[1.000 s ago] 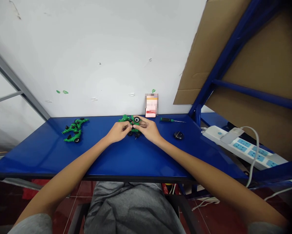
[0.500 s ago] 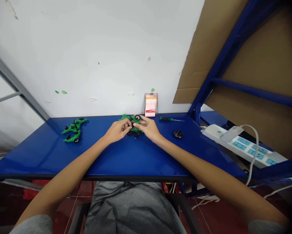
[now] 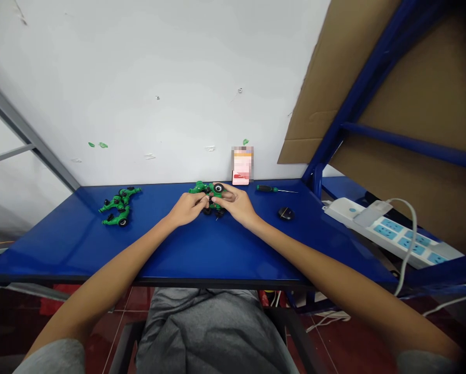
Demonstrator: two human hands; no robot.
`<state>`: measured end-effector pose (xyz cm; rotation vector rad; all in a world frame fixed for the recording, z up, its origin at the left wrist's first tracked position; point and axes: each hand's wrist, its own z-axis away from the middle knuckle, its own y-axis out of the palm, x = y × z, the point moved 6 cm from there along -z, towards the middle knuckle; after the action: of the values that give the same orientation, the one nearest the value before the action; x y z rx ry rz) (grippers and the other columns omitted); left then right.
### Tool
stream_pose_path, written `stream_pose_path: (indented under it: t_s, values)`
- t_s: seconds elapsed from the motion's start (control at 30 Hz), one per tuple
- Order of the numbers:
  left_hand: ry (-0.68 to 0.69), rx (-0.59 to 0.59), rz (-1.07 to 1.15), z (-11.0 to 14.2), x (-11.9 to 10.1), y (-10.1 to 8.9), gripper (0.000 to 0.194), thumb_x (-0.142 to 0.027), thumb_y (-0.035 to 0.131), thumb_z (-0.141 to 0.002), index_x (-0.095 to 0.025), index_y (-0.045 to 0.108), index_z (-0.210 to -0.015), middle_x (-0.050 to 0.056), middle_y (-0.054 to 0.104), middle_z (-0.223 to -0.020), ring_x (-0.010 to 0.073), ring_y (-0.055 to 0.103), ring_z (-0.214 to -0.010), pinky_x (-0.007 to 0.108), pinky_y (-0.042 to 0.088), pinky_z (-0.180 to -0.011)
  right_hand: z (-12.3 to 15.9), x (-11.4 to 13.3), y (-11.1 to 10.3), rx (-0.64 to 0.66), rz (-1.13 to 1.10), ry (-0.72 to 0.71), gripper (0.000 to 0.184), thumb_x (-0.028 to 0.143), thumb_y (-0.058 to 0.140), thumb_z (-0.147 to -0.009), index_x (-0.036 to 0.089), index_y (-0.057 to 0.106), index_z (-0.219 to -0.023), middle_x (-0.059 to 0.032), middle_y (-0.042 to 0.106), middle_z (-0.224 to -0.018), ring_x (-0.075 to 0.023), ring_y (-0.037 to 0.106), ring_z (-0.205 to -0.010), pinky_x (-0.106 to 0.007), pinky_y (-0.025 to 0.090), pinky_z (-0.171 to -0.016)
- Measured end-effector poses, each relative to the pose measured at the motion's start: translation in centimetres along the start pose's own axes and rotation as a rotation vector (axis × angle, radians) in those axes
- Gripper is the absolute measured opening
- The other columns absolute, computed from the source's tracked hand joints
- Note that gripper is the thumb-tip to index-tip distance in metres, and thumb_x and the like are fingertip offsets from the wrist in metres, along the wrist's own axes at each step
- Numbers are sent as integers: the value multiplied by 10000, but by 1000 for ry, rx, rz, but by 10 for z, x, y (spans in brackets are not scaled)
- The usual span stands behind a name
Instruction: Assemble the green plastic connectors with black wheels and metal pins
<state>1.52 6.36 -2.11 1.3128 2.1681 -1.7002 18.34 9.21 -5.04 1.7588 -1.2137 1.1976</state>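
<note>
My right hand (image 3: 238, 205) is closed around a green plastic toy part with a black wheel (image 3: 218, 188), just above the blue table. From the other side my left hand (image 3: 188, 209) pinches at a dark spot on or against that part; what lies between its fingertips is too small to tell. Another green piece (image 3: 197, 187) shows behind my left fingers. Below the fingertips sit small black parts (image 3: 219, 213), partly hidden. Farther left lies a group of similar green parts (image 3: 118, 202) with black fittings and a wheel.
To the right lies a screwdriver (image 3: 266, 188) with a green-and-black handle. Near it is a small black rounded object (image 3: 285, 213). A phone (image 3: 241, 169) leans upright against the wall. A white power strip (image 3: 392, 232) with a cable runs along the right side of the blue table (image 3: 213, 254).
The view has shifted slightly. My left fingers have drawn into a tighter pinch at the part, while my right hand keeps nearly the same hold.
</note>
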Motion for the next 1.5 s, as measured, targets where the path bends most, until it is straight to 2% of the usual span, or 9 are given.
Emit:
stream_pose_path:
  t_s: [0.1,0.23,0.33,0.57,0.87,1.07,1.17,1.3,1.5]
  values:
    - [-4,-26,-32,2,-2,-4,296,-392,487,-1047,-189,678,-949,-38,566,-635,136,514,-565,273,366,-629,0,0,-2,-11,1,1,658,437,894,-769,226,719,-1367,-68,828,-1186,-322,766,-1193,-489,609,-1075]
    - [53,-55,-63,4,-6,-5,164,-313,623,-968,-213,632,-1098,-74,535,-649,121,494,-548,255,369,-625,-1,-1,-5,-23,8,5,631,430,891,-775,227,729,-1350,-71,834,-1162,-327,767,-1191,-488,616,-1060]
    - [99,-47,-72,3,-7,-3,103,-292,560,-1006,-212,624,-1017,-64,530,-659,116,478,-555,253,356,-629,-1,-3,-5,-19,21,0,622,421,879,-792,223,723,-1360,-70,835,-1158,-331,773,-1178,-501,611,-1067]
    - [65,-59,-117,1,-7,-4,328,-293,492,-1019,-199,497,-705,-24,513,-618,128,427,-554,276,296,-607,-2,-4,-3,-6,14,-24,658,403,896,-774,232,713,-1382,-56,824,-1204,-311,767,-1197,-484,594,-1108]
    - [7,-47,-206,-3,8,-13,113,-259,577,-950,-202,661,-900,-20,599,-644,148,495,-542,282,317,-603,-1,1,-5,-44,-2,8,645,427,902,-746,220,735,-1334,-61,839,-1129,-318,776,-1171,-474,633,-1047]
    - [21,-46,-239,-4,14,-13,122,-259,591,-941,-203,699,-932,-16,619,-672,143,502,-546,278,327,-607,-2,-1,-7,-43,18,-5,609,420,886,-767,225,738,-1325,-59,838,-1131,-309,784,-1148,-466,640,-1029]
    - [5,-23,-257,-4,17,-14,101,-249,623,-911,-208,694,-853,-12,613,-663,146,510,-553,282,319,-598,-2,-1,-7,-38,17,-11,609,420,885,-771,222,735,-1327,-59,838,-1125,-308,788,-1136,-470,637,-1032]
    - [8,67,-286,-3,17,-14,251,-311,708,-872,-212,612,-663,1,577,-596,149,466,-508,301,269,-550,-2,0,-7,-37,42,-7,611,418,877,-781,229,731,-1343,-55,842,-1106,-306,794,-1118,-484,630,-1043]
    - [30,-50,-265,-4,6,-30,492,-431,545,-1014,-198,521,-581,6,499,-537,132,374,-474,317,235,-547,-1,0,-7,-31,45,-3,615,418,884,-773,239,738,-1344,-56,839,-1124,-303,798,-1100,-487,639,-1027]
